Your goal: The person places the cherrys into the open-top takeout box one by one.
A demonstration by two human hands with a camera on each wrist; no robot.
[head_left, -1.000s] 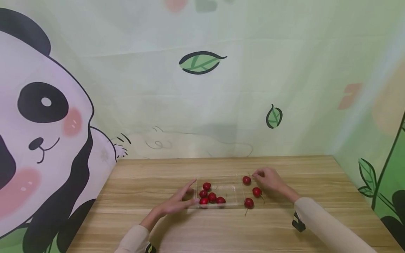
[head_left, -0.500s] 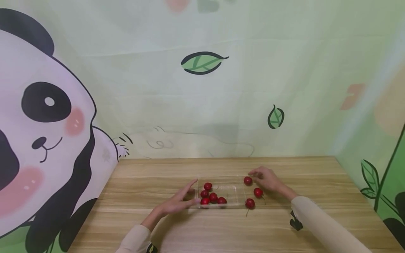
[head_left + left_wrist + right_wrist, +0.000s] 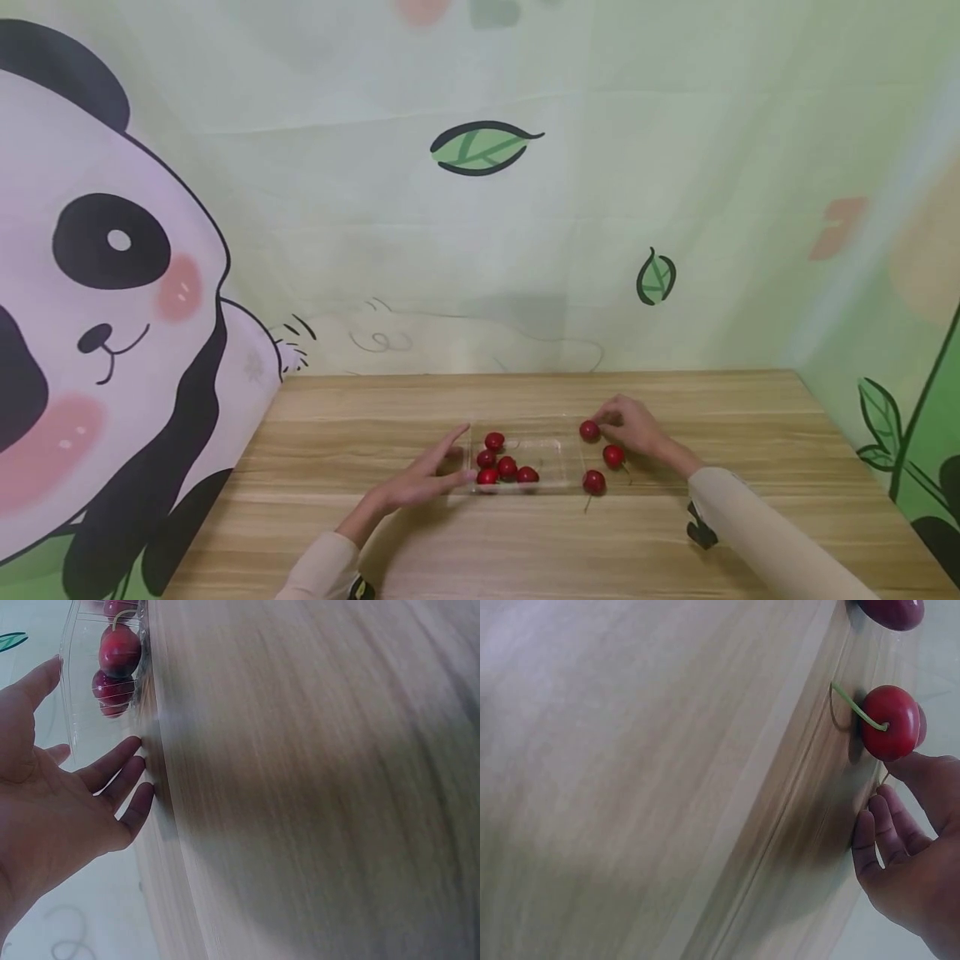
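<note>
My left hand [image 3: 412, 479] rests against the left end of a clear plastic box [image 3: 555, 462], thumb and forefinger spread along it. Inside, several red cherries [image 3: 507, 467] lie grouped toward that end. In the left wrist view, the left hand [image 3: 67, 795] has its fingers extended beside the box. Right of the box, my right hand [image 3: 637, 429] pinches the farthest loose cherry [image 3: 589, 431] between thumb and fingers. Two more loose cherries, a middle one [image 3: 613, 456] and a near one [image 3: 594, 482], lie close by with stems. The right wrist view partly hides the pinched cherry behind another cherry [image 3: 890, 724].
The wood-grain table [image 3: 525, 550] extends around the box on every side. A fabric backdrop [image 3: 360, 208] with a printed panda [image 3: 142, 350] and leaves stands behind its far edge. Black straps [image 3: 701, 529] show at the wrists.
My right hand's fingers have shifted left from beside the farthest loose cherry and closed onto it. The left hand has stayed at the box's end. The head view has shifted slightly.
</note>
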